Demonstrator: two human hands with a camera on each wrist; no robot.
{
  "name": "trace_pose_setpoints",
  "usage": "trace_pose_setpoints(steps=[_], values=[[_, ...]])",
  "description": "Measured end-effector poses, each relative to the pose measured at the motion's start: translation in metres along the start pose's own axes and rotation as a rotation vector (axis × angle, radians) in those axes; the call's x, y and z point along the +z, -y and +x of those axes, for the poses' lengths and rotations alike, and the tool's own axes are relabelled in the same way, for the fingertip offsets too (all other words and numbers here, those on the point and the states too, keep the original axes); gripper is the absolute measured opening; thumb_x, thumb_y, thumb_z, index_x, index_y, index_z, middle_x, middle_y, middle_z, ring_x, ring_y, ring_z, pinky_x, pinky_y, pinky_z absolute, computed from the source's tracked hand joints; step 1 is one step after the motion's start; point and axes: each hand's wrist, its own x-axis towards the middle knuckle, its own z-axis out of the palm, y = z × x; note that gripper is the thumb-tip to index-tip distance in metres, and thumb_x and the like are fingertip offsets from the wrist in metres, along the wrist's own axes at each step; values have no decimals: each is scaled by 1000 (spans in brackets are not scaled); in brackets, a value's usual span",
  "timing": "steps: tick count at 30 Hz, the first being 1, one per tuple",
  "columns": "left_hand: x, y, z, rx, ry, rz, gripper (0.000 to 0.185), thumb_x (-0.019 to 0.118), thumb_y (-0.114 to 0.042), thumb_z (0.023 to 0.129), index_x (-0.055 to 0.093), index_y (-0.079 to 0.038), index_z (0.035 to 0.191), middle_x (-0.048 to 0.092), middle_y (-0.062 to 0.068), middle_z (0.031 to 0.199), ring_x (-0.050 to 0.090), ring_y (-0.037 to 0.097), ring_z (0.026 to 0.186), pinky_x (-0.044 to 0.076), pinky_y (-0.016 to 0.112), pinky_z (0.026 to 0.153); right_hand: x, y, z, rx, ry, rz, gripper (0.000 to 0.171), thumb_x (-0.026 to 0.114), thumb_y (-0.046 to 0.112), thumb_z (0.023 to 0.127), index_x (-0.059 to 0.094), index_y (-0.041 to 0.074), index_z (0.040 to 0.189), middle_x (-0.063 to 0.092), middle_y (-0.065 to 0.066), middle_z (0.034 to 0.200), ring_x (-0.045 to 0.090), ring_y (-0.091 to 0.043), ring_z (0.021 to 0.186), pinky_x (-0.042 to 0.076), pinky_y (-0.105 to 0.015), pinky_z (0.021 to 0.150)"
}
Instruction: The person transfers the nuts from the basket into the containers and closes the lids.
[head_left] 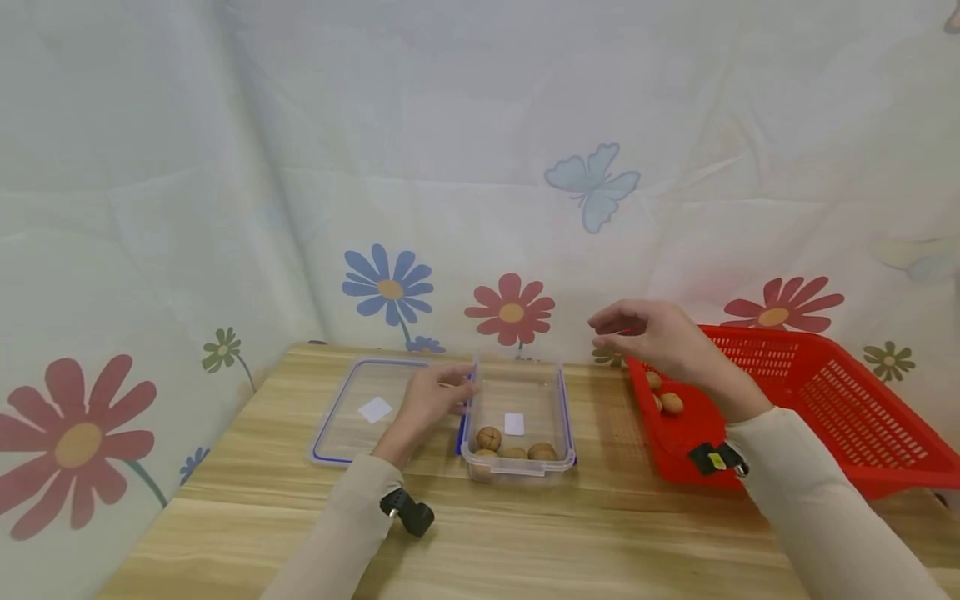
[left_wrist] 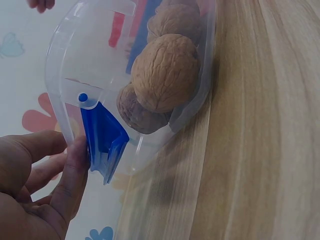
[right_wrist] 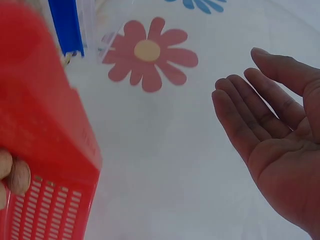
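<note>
My left hand (head_left: 429, 402) rests against the left wall of the clear box (head_left: 517, 417), fingers touching its blue clasp (left_wrist: 104, 140); the wrist view shows my thumb and fingers lying along the plastic there, lightly bent, not wrapped round anything. The box stands on the wooden table (head_left: 525, 533) in the middle, and three walnuts (head_left: 489, 437) lie at its near end, one of them pressed close to the near wall (left_wrist: 165, 72). Just left of the box, under my left hand, the flat clear lid (head_left: 360, 408) lies on the table with a white sticker on it.

My right hand (head_left: 660, 337) hangs in the air over the far left corner of the red basket (head_left: 825, 400), well right of the box. The palm is bare and the fingers are loosely spread and slightly bent (right_wrist: 270, 130); it holds nothing. Two more walnuts (head_left: 671, 402) lie in the basket's left end, below that hand. Behind everything hangs a white cloth with flowers (head_left: 512, 310) and a butterfly (head_left: 592, 187).
</note>
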Motion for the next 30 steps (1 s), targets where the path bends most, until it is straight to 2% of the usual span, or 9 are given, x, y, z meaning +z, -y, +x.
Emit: trace_pose_setpoints(steps=[5, 11, 30], values=[[0, -1, -1, -4, 0, -3, 39, 76, -4, 97, 70, 3, 135, 74, 20, 117, 77, 29, 86, 68, 36, 75, -14, -13, 2, 43, 3, -34, 32, 77, 19, 100, 72, 8, 131, 74, -11, 123, 69, -30, 109, 62, -47, 96], [0, -2, -1, -11, -2, 1, 38, 76, -5, 98, 70, 2, 135, 75, 19, 116, 77, 28, 86, 68, 35, 75, -26, -31, 3, 90, 25, -41, 34, 75, 22, 102, 71, 8, 133, 73, -12, 127, 66, -33, 115, 60, -53, 100], [0, -1, 0, -11, -10, 14, 37, 77, -5, 97, 71, 2, 133, 76, 18, 111, 77, 28, 85, 68, 37, 75, -40, -87, -3, 180, 55, -31, 48, 76, 28, 101, 66, 4, 140, 70, -18, 134, 66, -36, 118, 56, -59, 105]])
